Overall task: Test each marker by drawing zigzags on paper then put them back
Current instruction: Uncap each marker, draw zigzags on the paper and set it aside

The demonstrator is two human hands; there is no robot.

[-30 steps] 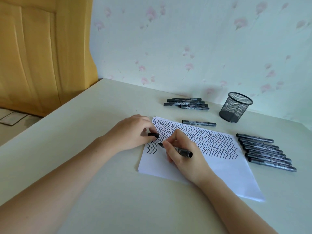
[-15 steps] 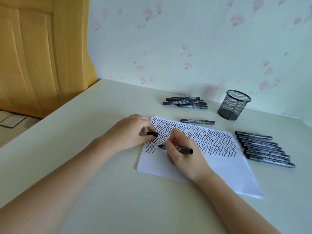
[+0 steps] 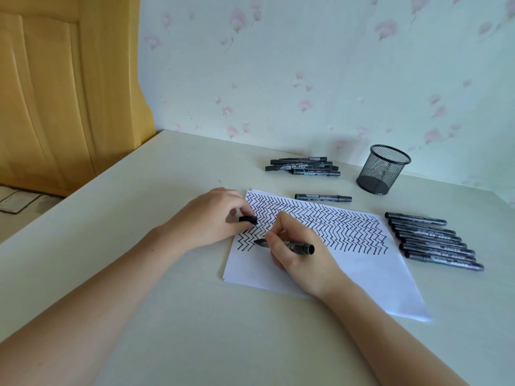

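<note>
A pale cream worktop [image 3: 195, 316] is carrying everything, its far edge lying against the flowered wall. A white sheet of paper [image 3: 362, 277], its upper half filled with rows of black zigzags [image 3: 334, 227], is lying near the worktop's middle. The left hand [image 3: 206, 218] is resting on the sheet's left edge, its fingers closed on a small black marker cap [image 3: 248, 219]. The right hand [image 3: 298, 257] is wrapped around an uncapped black marker [image 3: 299, 247], whose tip is touching the paper beside the lowest zigzag row at the sheet's left. A black wire-mesh pen cup [image 3: 383, 169] is standing near the far edge. A row of seven grey-black markers [image 3: 434, 242] is lying just off the sheet's right edge. A pile of similar markers [image 3: 305, 167] is sitting toward the far edge, left of the cup. A single capped marker [image 3: 323, 197] is lying just beyond the sheet's top edge.
</note>
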